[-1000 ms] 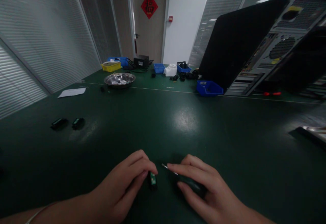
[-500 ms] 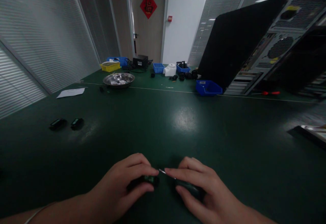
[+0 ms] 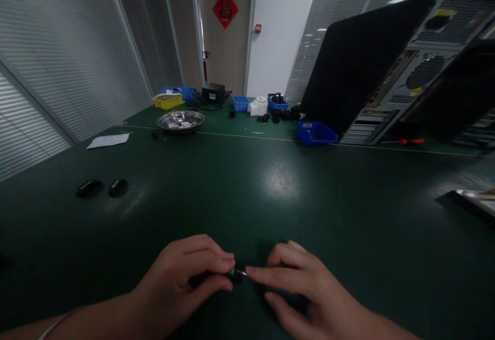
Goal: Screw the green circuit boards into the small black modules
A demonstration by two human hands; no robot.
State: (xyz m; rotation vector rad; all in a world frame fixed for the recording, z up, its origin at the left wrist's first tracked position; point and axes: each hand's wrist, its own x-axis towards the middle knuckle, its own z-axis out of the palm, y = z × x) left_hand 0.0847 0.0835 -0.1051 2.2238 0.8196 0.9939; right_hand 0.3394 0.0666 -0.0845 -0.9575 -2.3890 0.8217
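Observation:
My left hand [image 3: 189, 278] is closed on a small black part [image 3: 237, 278] with a bit of green on it. Most of that part is hidden behind the fingers and thumb. My right hand [image 3: 301, 283] is wrapped round a dark-handled tool with a thin metal shaft [image 3: 242, 273]. Its index finger lies along the shaft, and the tip meets or nearly meets the right end of the black part. Shadow and fingers hide most of the handle, and the exact kind of tool is unclear. Both hands are low over the green table [image 3: 232, 190].
Two small black parts with green tops, one of them here [image 3: 117, 187], lie at the left. Farther back are white paper [image 3: 108, 141], a metal bowl [image 3: 181, 129], a blue bin [image 3: 317, 133] and a large black computer case [image 3: 348, 66]. A framed flat object [image 3: 474, 205] lies at the right edge.
The tool's tip has moved down and slightly left, to the end of the black part. My left hand has turned the part, so less of its green board shows.

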